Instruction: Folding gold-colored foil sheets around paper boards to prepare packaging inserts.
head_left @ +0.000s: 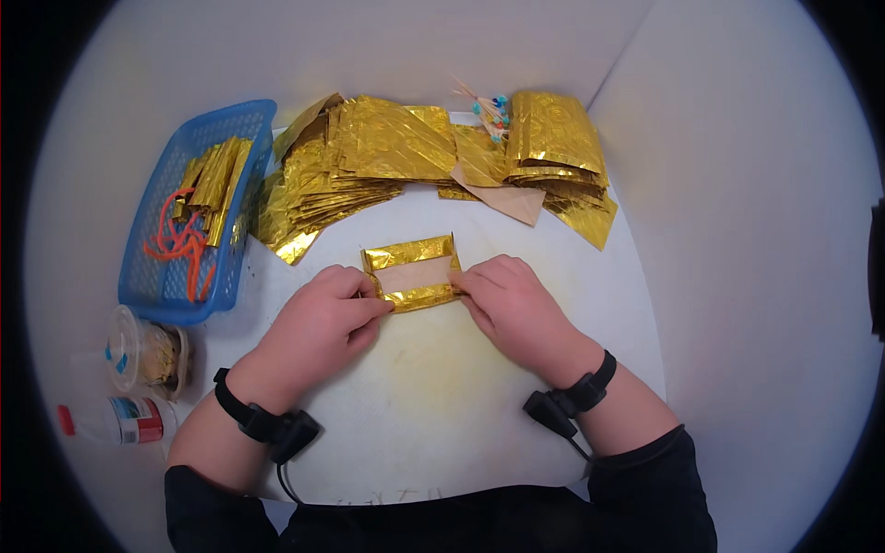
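A folded sheet of gold foil paper [417,275] lies on the white table in front of me. Its gold long edges are turned inward, and a plain tan strip shows between them. My left hand [336,309] pinches its near left corner, thumb and fingers closed on the paper. At the right short edge, my right hand [507,295] grips the paper between thumb and fingertips. Parts of both fingertips are hidden behind the paper and the hands.
A large stack of gold foil sheets [387,138] fills the back, with another pile [556,138] at the right. Bead-topped picks [493,115] lie between them. At left stand a blue basket [138,267] holding gold rolls and orange strips, a lidded tub [147,350] and a plastic bottle [120,419].
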Motion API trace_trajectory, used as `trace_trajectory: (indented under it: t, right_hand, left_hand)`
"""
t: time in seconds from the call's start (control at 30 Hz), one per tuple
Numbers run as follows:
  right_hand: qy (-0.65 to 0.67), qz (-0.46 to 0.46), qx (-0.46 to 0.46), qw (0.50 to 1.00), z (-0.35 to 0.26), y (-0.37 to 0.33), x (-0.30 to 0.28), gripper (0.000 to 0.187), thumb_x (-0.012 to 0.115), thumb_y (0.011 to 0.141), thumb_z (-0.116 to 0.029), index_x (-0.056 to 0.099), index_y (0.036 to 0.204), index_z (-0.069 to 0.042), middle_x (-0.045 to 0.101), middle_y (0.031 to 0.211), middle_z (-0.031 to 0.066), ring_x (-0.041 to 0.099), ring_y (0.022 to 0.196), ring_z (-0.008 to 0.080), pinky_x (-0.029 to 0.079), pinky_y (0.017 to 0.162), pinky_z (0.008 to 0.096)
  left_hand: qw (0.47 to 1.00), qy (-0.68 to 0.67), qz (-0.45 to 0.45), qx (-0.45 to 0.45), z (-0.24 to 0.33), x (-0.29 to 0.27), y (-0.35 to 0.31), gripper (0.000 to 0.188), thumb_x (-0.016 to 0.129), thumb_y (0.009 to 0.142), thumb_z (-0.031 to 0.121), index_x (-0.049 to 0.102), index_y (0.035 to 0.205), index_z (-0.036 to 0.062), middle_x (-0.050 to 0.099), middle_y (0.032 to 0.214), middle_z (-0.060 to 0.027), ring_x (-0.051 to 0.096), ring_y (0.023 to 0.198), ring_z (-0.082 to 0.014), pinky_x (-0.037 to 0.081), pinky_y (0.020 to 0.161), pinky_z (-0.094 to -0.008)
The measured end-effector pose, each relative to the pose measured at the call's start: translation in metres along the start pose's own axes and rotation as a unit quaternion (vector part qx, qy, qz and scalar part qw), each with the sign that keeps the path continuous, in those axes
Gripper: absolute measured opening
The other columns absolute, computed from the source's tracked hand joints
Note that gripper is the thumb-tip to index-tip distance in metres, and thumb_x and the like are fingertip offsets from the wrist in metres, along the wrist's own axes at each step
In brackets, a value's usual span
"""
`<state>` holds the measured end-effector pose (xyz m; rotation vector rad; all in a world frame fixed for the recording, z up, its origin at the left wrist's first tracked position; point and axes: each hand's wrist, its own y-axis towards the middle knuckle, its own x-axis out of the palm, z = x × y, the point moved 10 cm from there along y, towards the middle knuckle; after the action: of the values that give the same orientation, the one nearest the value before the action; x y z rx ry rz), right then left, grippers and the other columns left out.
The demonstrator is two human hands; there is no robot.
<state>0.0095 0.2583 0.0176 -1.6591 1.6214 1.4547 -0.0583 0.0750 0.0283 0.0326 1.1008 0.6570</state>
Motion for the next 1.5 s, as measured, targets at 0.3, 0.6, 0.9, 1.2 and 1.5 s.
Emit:
trace_trajectory:
  t: [0.3,0.6,0.9,1.2,1.5]
  right_hand:
    - [0.027,-0.007,0.008,1.000,0.003,-0.001,-0.003,0.017,0.078,0.097,-0.004,0.081,0.114,-0.006,0.076,0.115,0.0084,0.069,0.116,0.0307,0.056,0.101,0.0458]
    - [0.030,0.004,0.007,1.000,0.004,-0.003,-0.002,0.016,0.079,0.096,-0.005,0.080,0.113,-0.007,0.076,0.114,0.0072,0.069,0.111,0.0307,0.054,0.101,0.0454]
    - [0.016,0.016,0.016,1.000,0.005,-0.004,-0.003,0.018,0.080,0.096,-0.004,0.080,0.114,-0.007,0.076,0.117,0.0075,0.068,0.113,0.0308,0.054,0.101,0.0456]
    - [0.000,0.020,-0.011,1.000,0.000,-0.003,-0.004,0.017,0.080,0.094,-0.004,0.081,0.111,-0.007,0.078,0.125,0.0063,0.069,0.123,0.0295,0.052,0.110,0.0455]
    - [-0.004,0.008,-0.016,1.000,0.000,-0.001,-0.006,0.014,0.081,0.097,-0.007,0.081,0.111,-0.007,0.079,0.124,0.0044,0.069,0.121,0.0286,0.051,0.110,0.0451]
  left_hand:
    - [0.999,-0.014,-0.018,-0.042,-0.009,0.005,-0.003,0.017,0.086,0.088,0.003,0.081,0.103,0.0087,0.080,0.107,-0.0074,0.074,0.104,-0.0329,0.062,0.092,-0.0448]
    - [0.996,-0.034,-0.008,-0.078,-0.011,0.003,-0.003,0.015,0.085,0.089,0.005,0.080,0.102,0.0085,0.082,0.112,-0.0067,0.074,0.109,-0.0325,0.062,0.098,-0.0447]
    - [0.999,0.029,0.004,-0.013,0.001,0.001,0.001,0.014,0.086,0.090,0.008,0.082,0.103,0.0075,0.083,0.110,-0.0065,0.075,0.105,-0.0312,0.063,0.094,-0.0436]
    - [0.998,0.063,-0.004,0.013,0.006,0.002,0.001,0.016,0.087,0.089,0.008,0.083,0.105,0.0081,0.084,0.108,-0.0051,0.075,0.100,-0.0300,0.062,0.091,-0.0438]
    - [0.999,0.008,0.016,-0.027,-0.003,-0.002,0.001,0.012,0.085,0.089,0.007,0.082,0.101,0.0076,0.083,0.110,-0.0063,0.074,0.104,-0.0315,0.062,0.094,-0.0445]
